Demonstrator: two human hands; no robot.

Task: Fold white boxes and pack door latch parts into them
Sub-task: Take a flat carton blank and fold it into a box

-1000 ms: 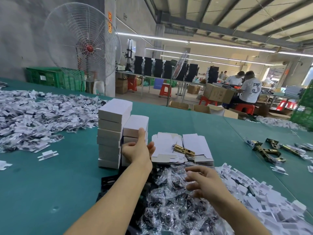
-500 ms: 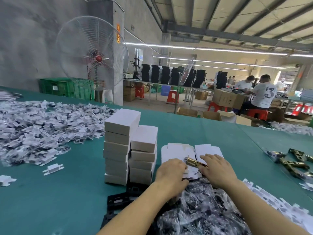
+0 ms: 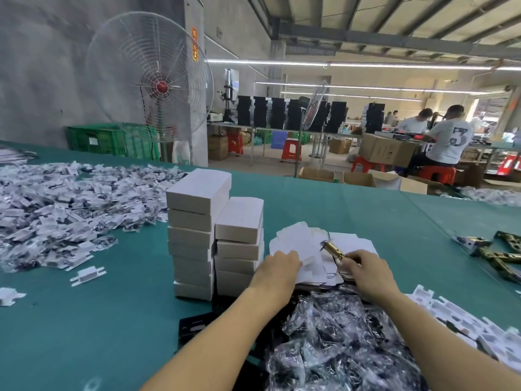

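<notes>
Two stacks of folded white boxes (image 3: 197,235) stand on the green table, left of my hands. Just right of them lies a pile of flat white box blanks (image 3: 298,241). My left hand (image 3: 277,270) rests on that pile, fingers curled over the top blank's near edge, where a flap stands up. A brass door latch (image 3: 332,249) lies across the blanks, and my right hand (image 3: 366,270) grips its near end, the far end pointing up and left. Clear bags of small parts (image 3: 338,348) are heaped under my forearms.
A wide spread of bagged white parts (image 3: 70,198) covers the table's left. White foam inserts (image 3: 451,320) lie near right, loose brass latch pieces (image 3: 493,255) far right. A black tray (image 3: 194,328) sits beneath the bags. A standing fan (image 3: 152,86) and seated workers (image 3: 448,139) are beyond the table.
My left hand left the box stack and moved right onto the flat blanks. My right hand rose from the bag heap to the brass latch and took hold of it.
</notes>
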